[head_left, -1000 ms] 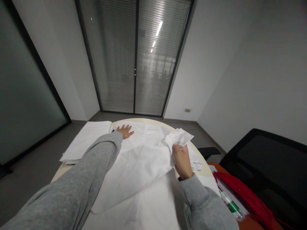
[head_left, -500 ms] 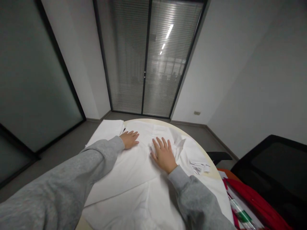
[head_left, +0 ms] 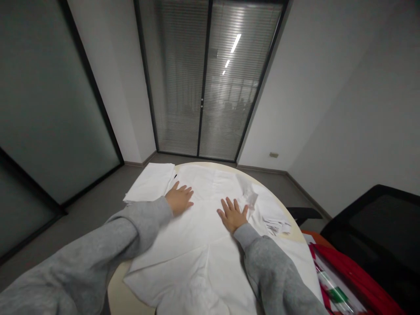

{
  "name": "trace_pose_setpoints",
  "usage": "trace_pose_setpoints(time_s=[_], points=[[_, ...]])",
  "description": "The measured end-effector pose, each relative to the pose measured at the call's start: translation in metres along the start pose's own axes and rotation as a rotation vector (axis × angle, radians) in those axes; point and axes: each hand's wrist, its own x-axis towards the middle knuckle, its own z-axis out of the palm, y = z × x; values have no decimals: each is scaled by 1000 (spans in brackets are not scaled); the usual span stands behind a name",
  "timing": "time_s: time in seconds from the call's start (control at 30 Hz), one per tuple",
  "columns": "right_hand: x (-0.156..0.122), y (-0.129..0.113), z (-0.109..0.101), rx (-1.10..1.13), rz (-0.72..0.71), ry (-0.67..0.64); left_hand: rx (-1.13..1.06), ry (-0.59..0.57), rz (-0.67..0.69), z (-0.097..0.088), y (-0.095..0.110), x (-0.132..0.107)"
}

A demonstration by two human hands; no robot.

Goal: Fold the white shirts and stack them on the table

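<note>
A white garment lies spread over the table, with a crease across it and looser, bunched cloth at the near end. Its exact kind is hard to make out. My left hand rests flat on its left side, fingers spread. On the right part of the cloth lies my right hand, palm down with the fingers apart. Just beyond my left hand is a folded white cloth at the table's left edge. Right of my right hand, more crumpled white fabric is heaped, with small tags or strips at its near end.
The round pale table shows its rim at the near left and far side. A black mesh chair stands at right, with a red bag and a shiny package with green nearby. Glass doors with blinds are ahead.
My right hand has moved to the right across the cloth and now lies flatter. My left hand has shifted slightly nearer to me. The view has turned a little left.
</note>
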Motion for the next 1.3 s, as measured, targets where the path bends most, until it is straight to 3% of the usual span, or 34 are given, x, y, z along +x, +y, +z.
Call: trace_pose_setpoints(time_s=[0.13,0.23,0.3,0.37,0.53,0.63,0.73,0.87,1.1,1.2,1.3], points=[[3,8,2,12,-18,-17,-167,2,165,28,50,-57],[9,20,-6,-83,21,161,-168,15,170,52,59,-91],[15,33,-12,-183,63,265,-147,61,171,62,58,-102],[23,51,-14,-261,66,270,-117,116,170,67,57,-105],[38,85,-6,-292,56,54,-65,209,94,74,65,-106],[40,77,-3,-306,40,89,-68,234,88,74,69,-108],[37,49,2,-269,-97,190,-81,229,94,72,70,-109],[34,24,16,-121,-176,55,-80,234,75,73,70,-112],[43,35,21,-94,-140,20,-65,290,-286,85,56,-127],[40,39,20,-111,-138,22,-60,280,-302,77,55,-130],[36,46,21,-135,-128,24,-48,343,-319,61,48,-129]])
